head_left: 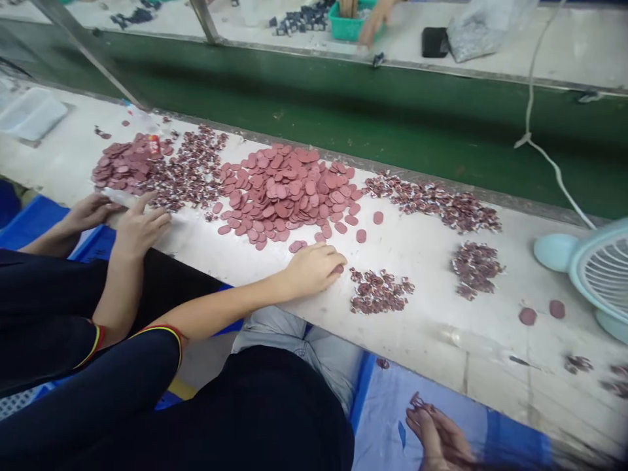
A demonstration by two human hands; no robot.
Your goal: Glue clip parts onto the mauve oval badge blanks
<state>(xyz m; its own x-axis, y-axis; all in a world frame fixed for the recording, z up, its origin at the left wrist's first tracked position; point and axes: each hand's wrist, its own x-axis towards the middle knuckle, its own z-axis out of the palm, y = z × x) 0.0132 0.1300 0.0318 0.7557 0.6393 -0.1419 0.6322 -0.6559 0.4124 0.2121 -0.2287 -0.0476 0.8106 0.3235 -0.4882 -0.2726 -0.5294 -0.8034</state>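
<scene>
White bench point(429, 268): L hand point(314, 268) nearside of disc pile point(289, 190), fingers clamped on disc point(337, 269); R hand point(436, 432), well R, pinching sm. part point(417, 400). Light grip prob. best.

The bench point(426, 281) has a smooth pale top with a soft shine and some stains. Near the centre, the oval discs point(289, 190) look matt and flat, with a dry surface. The small pieces point(451, 206), towards three o'clock, seem rougher, matt brown with bright, shiny bits. The fan point(608, 261), at three o'clock, is of smooth plastic. Between one and two o'clock is a bag point(478, 29) of thin, creased, glossy clear plastic. At twelve o'clock, the tray point(337, 27) is green plastic. The sleeve point(142, 373), at eight o'clock, is matt dark cloth; the jeans point(269, 327), at seven, look like faded denim.
</scene>
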